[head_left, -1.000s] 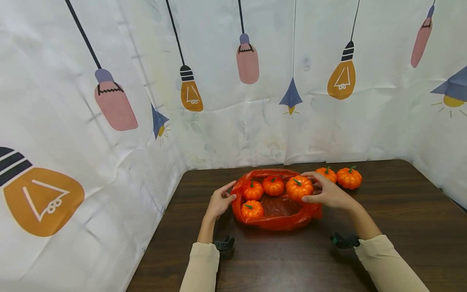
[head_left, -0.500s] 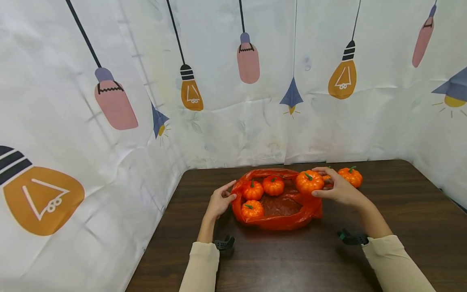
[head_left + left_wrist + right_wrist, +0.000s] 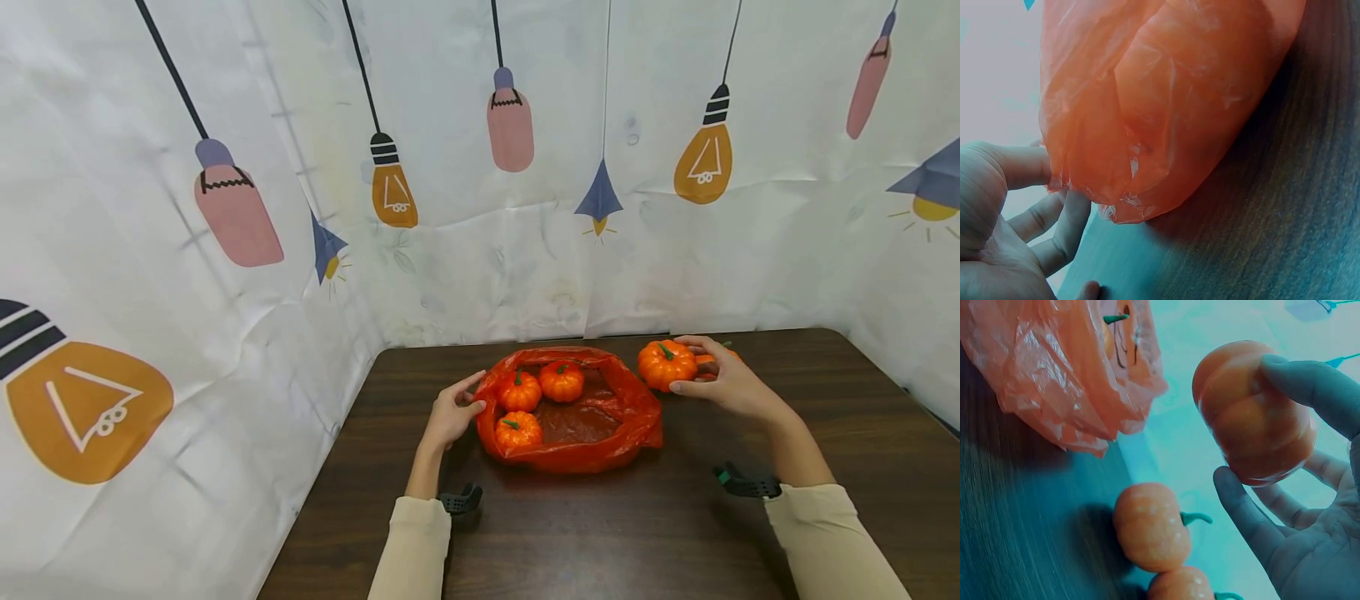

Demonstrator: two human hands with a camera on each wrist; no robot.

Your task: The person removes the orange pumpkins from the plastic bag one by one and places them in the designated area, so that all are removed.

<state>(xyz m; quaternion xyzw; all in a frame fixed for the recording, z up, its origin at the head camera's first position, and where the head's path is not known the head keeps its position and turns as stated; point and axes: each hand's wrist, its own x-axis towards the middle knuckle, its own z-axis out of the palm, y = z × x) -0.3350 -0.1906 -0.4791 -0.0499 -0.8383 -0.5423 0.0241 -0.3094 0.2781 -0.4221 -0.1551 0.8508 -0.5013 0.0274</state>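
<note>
My right hand (image 3: 727, 382) grips a small orange pumpkin (image 3: 666, 365) between thumb and fingers, to the right of a red plastic bag (image 3: 637, 421). In the right wrist view that pumpkin (image 3: 1250, 415) is raised clear of the table. The bag lies with its mouth spread wide, and my left hand (image 3: 452, 414) pinches its left rim. Inside sit three more pumpkins: one at the back (image 3: 562, 382), one at the left (image 3: 519, 392) and one at the front left (image 3: 518, 430). In the left wrist view fingers (image 3: 1025, 167) reach to the bag's crumpled edge (image 3: 1129, 206).
Two more pumpkins, a nearer one (image 3: 1150, 528) and another (image 3: 1179, 586), stand side by side on the dark wooden table (image 3: 585, 533). My right hand mostly hides them in the head view. Behind the table hangs a white cloth (image 3: 480, 275) printed with lamps.
My right hand has carried the pumpkin from over the bag's right side out past its rim, to the right. My left hand and the bag's left rim have stayed in place.
</note>
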